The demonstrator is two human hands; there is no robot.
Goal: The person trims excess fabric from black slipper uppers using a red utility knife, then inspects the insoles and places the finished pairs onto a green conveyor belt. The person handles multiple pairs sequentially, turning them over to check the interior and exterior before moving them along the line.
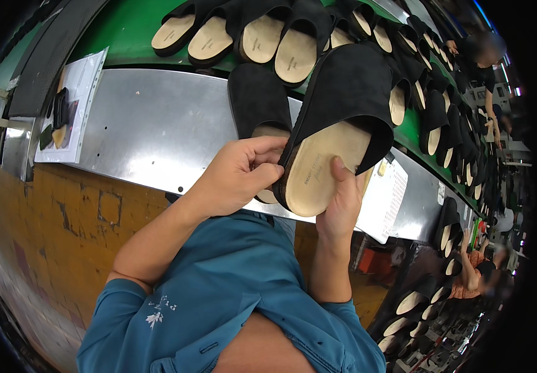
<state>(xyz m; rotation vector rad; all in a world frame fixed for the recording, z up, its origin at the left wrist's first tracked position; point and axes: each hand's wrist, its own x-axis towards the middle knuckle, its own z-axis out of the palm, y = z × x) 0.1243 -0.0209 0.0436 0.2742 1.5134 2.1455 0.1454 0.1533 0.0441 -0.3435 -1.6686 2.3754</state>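
A black slide sandal point(349, 81) with a beige footbed is raised over the metal ledge, its toe pointing away from me. My right hand point(341, 202) grips it by the heel, thumb pressed on the footbed and the other fingers hidden beneath. At the sole's left edge, my left hand point(234, 174) is closed, with thumb and forefinger against the dark rim. A second black sandal point(257, 93) lies behind it on the ledge, partly covered by my left hand and the raised sandal.
Beyond the metal ledge point(150, 124), a green conveyor belt point(125, 37) carries rows of similar sandals. Papers in a clear sleeve point(85, 81) lie at the left, with small dark items on them. A white printed sheet point(383, 199) is at the right. Several people work farther right.
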